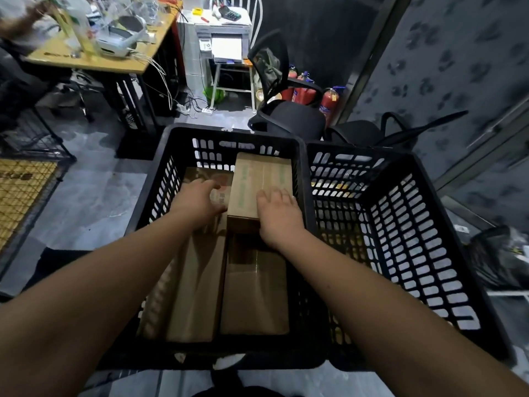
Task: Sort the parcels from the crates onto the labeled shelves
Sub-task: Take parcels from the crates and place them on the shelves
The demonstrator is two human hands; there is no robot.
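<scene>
Head view looks down into two black slatted crates standing side by side on the floor, the left crate (160,196) holding several brown cardboard parcels and the right crate (429,224) showing only some yellowish items low at its far end, too dim to name. The top parcel (262,181) lies at the far right of the left crate, raised above the flat boxes (252,296) beneath it. The right hand (279,214) lies over its near end with fingers spread and fairly straight, pressing down, not yet curled round it; the left hand (200,200) sits just beside the parcel's left edge, fingers loosely bent toward a small pale item (219,196) that may be a label or a roll, and whether it pinches anything I cannot tell. As a judgement, the lift has not begun, so the risk lies in the grip: with only a flat palm on one end, the box could tip or slide back against the crate wall as it rises, and the tight fit beside the right wall leaves little room for fingers. Green lettering runs along both long edges of the parcel's top, too blurred to read; a printer (226,44) far behind carries a small logo, likewise illegible. No shelves or shelf labels are in view.
</scene>
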